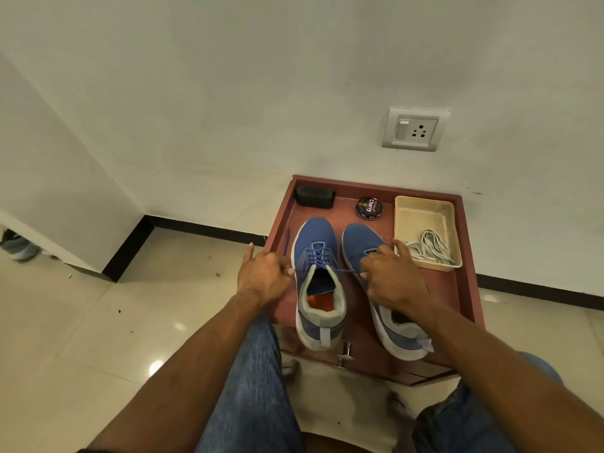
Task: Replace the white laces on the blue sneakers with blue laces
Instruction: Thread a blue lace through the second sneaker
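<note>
- both blue sneakers sit side by side on the reddish counter [457, 289], toes toward the wall.
- left sneaker [318, 282]: blue lace [315, 256] crosses through the eyelets up to the collar; lacing looks complete, ends not tied.
- left hand [263, 276]: fingers curled, apparently pinching one end of that lace at the shoe's left side; a loose tail of it runs up toward the counter's left edge.
- right hand [392, 276]: fingers curled, grip closed on the other lace end, which runs taut from the top eyelet across to it; the hand lies over the right sneaker.
- right sneaker [385, 289]: midfoot hidden under the right hand; a bit of blue lace seems to show near the toe, but how far it is laced cannot be told.
- white laces [428, 248]: out of the shoes, heaped in the cream tray [421, 207] at the counter's right.
- also on the counter: polish tin [369, 207], black block [315, 196].
- judgement: removal done; left sneaker at the tighten stage. remaining: knot the bow, check or finish the right sneaker.
</note>
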